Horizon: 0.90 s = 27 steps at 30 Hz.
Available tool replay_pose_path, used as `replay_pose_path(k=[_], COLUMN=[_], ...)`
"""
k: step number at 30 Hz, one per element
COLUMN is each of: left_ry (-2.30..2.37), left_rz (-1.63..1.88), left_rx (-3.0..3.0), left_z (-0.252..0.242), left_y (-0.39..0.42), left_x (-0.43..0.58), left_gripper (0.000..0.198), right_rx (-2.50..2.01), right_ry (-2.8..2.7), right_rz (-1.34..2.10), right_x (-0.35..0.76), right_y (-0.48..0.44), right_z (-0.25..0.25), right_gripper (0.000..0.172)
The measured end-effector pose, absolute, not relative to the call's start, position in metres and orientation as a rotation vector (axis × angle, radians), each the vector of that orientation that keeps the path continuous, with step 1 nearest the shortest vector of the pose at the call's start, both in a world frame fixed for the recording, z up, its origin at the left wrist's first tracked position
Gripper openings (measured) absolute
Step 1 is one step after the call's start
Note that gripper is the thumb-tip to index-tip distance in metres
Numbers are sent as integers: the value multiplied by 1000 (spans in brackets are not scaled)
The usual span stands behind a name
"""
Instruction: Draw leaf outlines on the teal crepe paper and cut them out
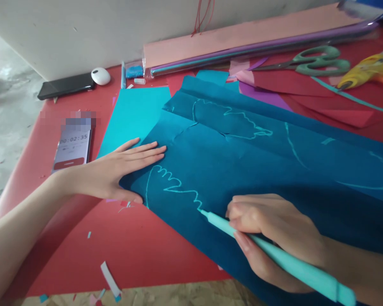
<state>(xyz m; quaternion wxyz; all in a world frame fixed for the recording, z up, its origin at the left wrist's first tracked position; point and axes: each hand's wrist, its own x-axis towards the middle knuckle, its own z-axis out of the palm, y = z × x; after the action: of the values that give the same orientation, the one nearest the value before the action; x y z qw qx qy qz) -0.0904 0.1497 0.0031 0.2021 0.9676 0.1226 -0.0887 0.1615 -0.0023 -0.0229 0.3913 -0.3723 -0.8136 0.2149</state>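
Note:
A large dark blue sheet of paper, creased near its far edge, lies across the red table. My left hand rests flat on its left corner with the fingers spread. In my right hand is a turquoise pen, its tip touching the sheet at the end of a light wavy outline. Farther up the sheet, other light jagged outlines are drawn, one of them crossing a crease. More strokes show at the right side. Under the sheet's left end lies a bright turquoise paper.
On the red table a phone shows a timer. A black case and white mouse-like object sit behind it. Green-handled scissors, a yellow glue gun and wrapped paper rolls lie at the back. Paper scraps litter the front.

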Motion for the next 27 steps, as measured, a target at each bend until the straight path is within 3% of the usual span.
replay_pose_path(k=[27], left_ry=[337], left_rz=[-248], left_rx=[2728], left_z=[2], left_y=[149], left_x=[-91], left_gripper=[81], right_rx=[-937], right_ry=[-2081], right_rz=[489], right_x=[164], right_y=[-5], right_z=[-22], right_gripper=[20])
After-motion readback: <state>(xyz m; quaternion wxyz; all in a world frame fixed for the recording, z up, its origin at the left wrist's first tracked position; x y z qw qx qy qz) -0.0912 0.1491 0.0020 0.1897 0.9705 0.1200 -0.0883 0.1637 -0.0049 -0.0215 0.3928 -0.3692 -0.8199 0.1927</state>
